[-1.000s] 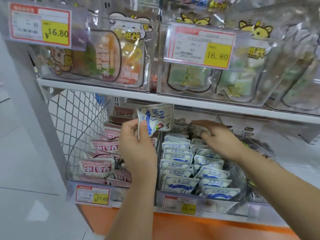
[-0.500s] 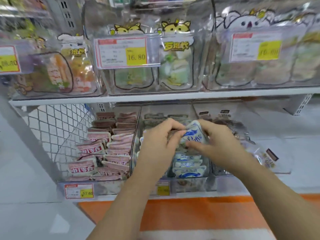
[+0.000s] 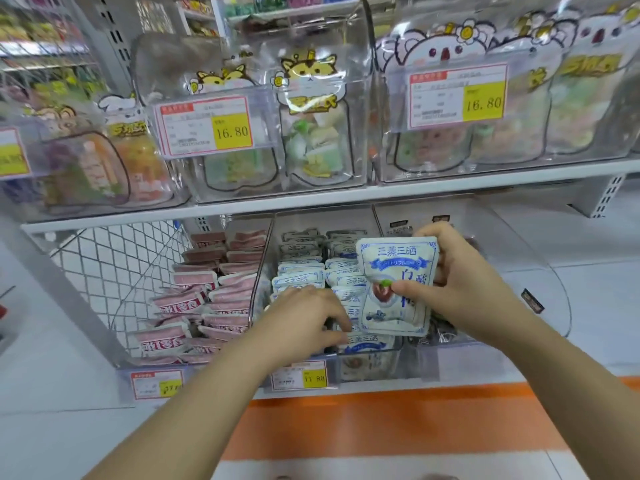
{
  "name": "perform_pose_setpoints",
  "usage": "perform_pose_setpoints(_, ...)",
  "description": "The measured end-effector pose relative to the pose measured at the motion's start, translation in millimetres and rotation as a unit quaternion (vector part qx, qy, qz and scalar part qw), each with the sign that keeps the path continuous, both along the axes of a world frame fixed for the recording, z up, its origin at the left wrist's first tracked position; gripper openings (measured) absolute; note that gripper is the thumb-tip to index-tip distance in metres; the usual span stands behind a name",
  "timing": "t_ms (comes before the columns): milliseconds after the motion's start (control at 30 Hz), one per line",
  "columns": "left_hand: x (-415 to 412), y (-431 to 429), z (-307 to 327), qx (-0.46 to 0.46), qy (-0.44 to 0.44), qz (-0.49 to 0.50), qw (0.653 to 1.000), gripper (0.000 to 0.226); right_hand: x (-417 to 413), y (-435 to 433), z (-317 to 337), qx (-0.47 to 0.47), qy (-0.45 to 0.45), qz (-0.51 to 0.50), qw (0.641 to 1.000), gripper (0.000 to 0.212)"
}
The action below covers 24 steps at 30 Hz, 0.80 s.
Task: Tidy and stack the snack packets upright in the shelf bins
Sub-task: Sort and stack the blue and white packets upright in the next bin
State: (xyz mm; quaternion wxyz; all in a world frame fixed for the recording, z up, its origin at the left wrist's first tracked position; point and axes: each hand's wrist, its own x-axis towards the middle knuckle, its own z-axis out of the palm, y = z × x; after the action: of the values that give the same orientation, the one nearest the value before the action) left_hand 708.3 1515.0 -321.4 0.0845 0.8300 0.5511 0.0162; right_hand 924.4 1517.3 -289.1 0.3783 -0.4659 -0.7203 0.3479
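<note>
right hand (image 3: 464,282) grips blue packet (image 3: 398,258) above bin (image 3: 259,289) | left hand (image 3: 304,317) touches rows (image 3: 301,271)

Single head-worn view; looks forward and down, close on the lower shelf bins (image 3: 408,367).

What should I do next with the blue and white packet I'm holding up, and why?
Probably lower the blue-and-white packet, which the right hand holds upright above the middle bin, into the front of the right row. The left hand reaches down among the front packets there, seemingly making room.
</note>
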Motion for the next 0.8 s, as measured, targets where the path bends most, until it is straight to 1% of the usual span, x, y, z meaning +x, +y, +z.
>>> perform_pose_setpoints(100, 1, 9, 0, 0.003, -0.02, 0.006, 1.0, 0.019, -4, -6, -6, 0.001, -0.031, 0.029, 0.999, 0.037)
perform_pose_setpoints(167, 1, 16, 0, -0.024, -0.041, 0.022, 0.999, 0.014, -11, -7, -14, 0.013, -0.058, 0.037, 0.998, 0.038)
perform_pose_setpoints(233, -2, 21, -1, -0.076, -0.108, 0.046, 0.99, 0.012, -18, -5, -21, 0.018, -0.094, 0.039, 0.995, 0.039)
perform_pose_setpoints(300, -5, 26, -2, -0.12, -0.161, 0.056, 0.978, 0.018, -23, -4, -26, 0.03, -0.125, 0.047, 0.991, 0.038)
perform_pose_setpoints(333, -6, 28, -1, -0.13, -0.161, 0.055, 0.977, 0.017, -26, -4, -26, 0.041, -0.136, 0.049, 0.989, 0.036)
perform_pose_setpoints(400, -6, 30, 0, -0.133, -0.124, 0.04, 0.983, 0.013, -29, -4, -27, 0.057, -0.136, 0.052, 0.988, 0.035)
perform_pose_setpoints(467, -6, 32, 2, -0.134, -0.104, 0.027, 0.985, 0.022, -31, -2, -29, 0.047, -0.136, 0.057, 0.988, 0.034)
perform_pose_setpoints(500, -7, 32, 1, -0.139, -0.108, 0.024, 0.984, 0.021, -32, -1, -31, 0.039, -0.162, 0.063, 0.984, 0.033)
perform_pose_setpoints(567, -8, 32, 0, -0.151, -0.118, 0.023, 0.981, 0.007, -33, 1, -34, 0.057, -0.256, 0.067, 0.963, 0.031)
perform_pose_setpoints(600, -9, 33, -1, -0.152, -0.124, 0.029, 0.98, 0.008, -34, 2, -35, 0.089, -0.307, 0.058, 0.946, 0.032)
perform_pose_setpoints(667, -10, 32, -1, -0.158, -0.139, 0.04, 0.977, 0.012, -33, 5, -36, 0.141, -0.384, 0.039, 0.912, 0.042)
perform_pose_setpoints(700, -11, 32, 0, -0.157, -0.139, 0.038, 0.977, 0.013, -31, 5, -35, 0.157, -0.396, 0.039, 0.904, 0.046)
perform_pose_setpoints(733, -11, 32, 0, -0.158, -0.134, 0.035, 0.978, 0.013, -30, 3, -34, 0.169, -0.39, 0.042, 0.904, 0.046)
perform_pose_setpoints(800, -11, 33, 0, -0.158, -0.124, 0.029, 0.979, 0.014, -30, -1, -32, 0.19, -0.327, 0.053, 0.924, 0.034)
